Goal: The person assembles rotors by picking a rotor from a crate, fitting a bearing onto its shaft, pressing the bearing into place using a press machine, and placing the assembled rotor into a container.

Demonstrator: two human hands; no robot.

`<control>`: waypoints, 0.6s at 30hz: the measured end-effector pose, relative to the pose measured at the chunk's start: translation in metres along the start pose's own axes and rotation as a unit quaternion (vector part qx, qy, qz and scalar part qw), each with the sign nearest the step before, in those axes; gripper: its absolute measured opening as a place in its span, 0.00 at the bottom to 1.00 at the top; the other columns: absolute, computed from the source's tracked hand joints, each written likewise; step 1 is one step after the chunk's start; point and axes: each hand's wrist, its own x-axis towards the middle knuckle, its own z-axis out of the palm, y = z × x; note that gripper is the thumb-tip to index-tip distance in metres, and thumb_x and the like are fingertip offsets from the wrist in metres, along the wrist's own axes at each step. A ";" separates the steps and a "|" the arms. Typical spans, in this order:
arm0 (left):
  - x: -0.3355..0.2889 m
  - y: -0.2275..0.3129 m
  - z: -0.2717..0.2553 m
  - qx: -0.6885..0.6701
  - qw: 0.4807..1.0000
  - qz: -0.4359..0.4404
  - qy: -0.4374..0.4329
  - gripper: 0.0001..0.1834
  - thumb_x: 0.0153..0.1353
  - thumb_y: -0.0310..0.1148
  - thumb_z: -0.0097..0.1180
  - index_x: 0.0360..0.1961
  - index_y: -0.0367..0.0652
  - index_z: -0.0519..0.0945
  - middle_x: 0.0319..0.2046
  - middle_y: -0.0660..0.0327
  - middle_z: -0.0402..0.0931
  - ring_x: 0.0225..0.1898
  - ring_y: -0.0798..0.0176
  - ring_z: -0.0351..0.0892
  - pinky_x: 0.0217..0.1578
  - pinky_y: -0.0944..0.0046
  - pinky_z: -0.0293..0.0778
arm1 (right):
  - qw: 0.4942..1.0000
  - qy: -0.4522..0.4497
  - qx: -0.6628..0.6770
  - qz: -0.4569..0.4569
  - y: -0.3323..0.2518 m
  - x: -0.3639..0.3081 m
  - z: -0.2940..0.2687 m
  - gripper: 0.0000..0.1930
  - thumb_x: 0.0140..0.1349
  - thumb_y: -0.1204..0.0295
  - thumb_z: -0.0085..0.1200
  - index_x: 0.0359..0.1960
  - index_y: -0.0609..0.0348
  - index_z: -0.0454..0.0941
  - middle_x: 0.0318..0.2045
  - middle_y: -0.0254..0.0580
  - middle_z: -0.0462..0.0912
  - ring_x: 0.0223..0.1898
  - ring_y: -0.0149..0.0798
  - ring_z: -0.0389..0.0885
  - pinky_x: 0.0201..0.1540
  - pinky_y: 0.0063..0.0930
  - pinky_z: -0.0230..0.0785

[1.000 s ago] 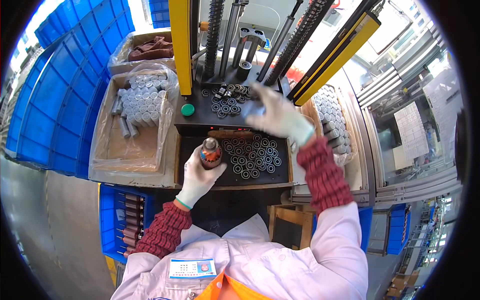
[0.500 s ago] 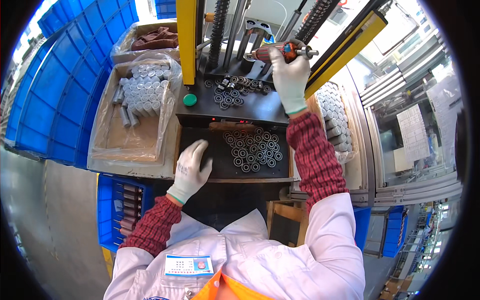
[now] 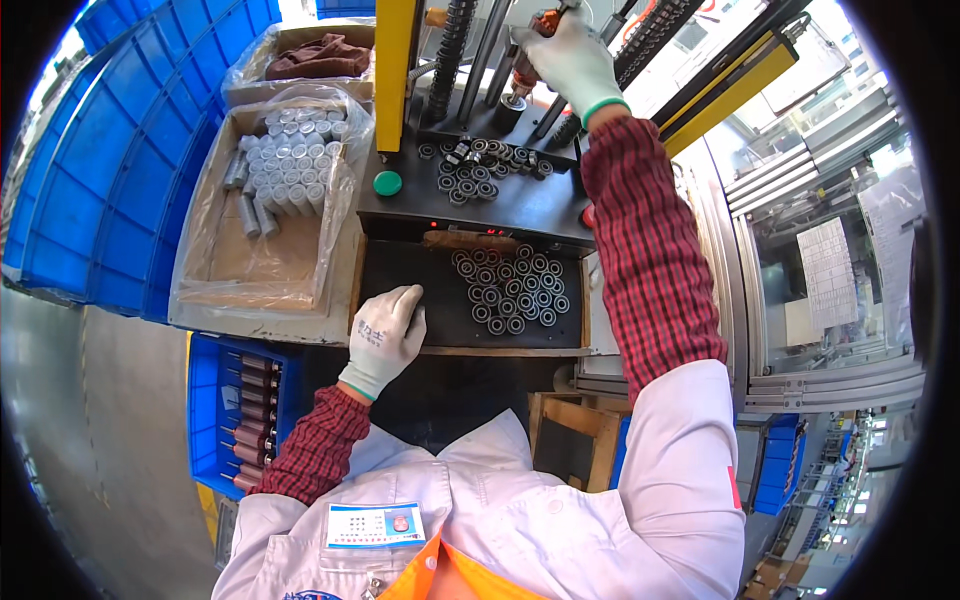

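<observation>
High in the press, my gloved right hand is closed around the upper part of a motor armature. The armature stands nearly upright, its lower end at a black cylindrical fixture; whether it is seated cannot be made out. My gloved left hand rests at the left side of a dark tray, holding nothing, its fingers loosely bent and the thumb apart. Several ball bearings lie flat in the tray to its right. More bearings are heaped on the press base before the fixture.
Yellow press posts flank the work spot. A green button sits on the base's left. At left stands a plastic-lined box of metal cylinders. Below it, a blue bin holds more armatures. Tall blue crates stand far left.
My right hand has moved farther into the press and turned the armature from level to nearly upright over the fixture. My left hand has barely shifted, its fingers drawn slightly closer together.
</observation>
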 end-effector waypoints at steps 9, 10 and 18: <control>-0.109 -0.002 -0.077 0.034 0.984 -0.103 0.140 0.19 0.60 0.18 0.65 0.53 0.34 0.83 0.49 0.45 0.86 0.49 0.42 0.87 0.52 0.50 0.83 | 0.952 -0.025 0.305 -0.017 -0.017 -0.147 0.025 0.24 0.65 0.71 0.67 0.60 0.70 0.77 0.54 0.57 0.82 0.52 0.45 0.87 0.58 0.39 0.79; -0.140 -0.011 -0.085 0.024 0.976 -0.163 0.144 0.18 0.61 0.19 0.64 0.54 0.33 0.83 0.49 0.44 0.86 0.49 0.42 0.87 0.52 0.49 0.83 | 0.955 -0.021 0.280 -0.100 -0.021 -0.160 0.031 0.22 0.65 0.71 0.67 0.59 0.68 0.78 0.53 0.56 0.82 0.53 0.47 0.86 0.59 0.40 0.79; -0.404 -0.082 -0.120 0.160 0.794 -0.567 0.148 0.17 0.67 0.31 0.60 0.54 0.37 0.85 0.50 0.43 0.87 0.53 0.40 0.87 0.58 0.47 0.80 | 0.925 -0.003 0.126 -0.357 -0.069 -0.192 0.084 0.21 0.71 0.71 0.60 0.65 0.61 0.79 0.62 0.56 0.81 0.64 0.58 0.79 0.69 0.50 0.70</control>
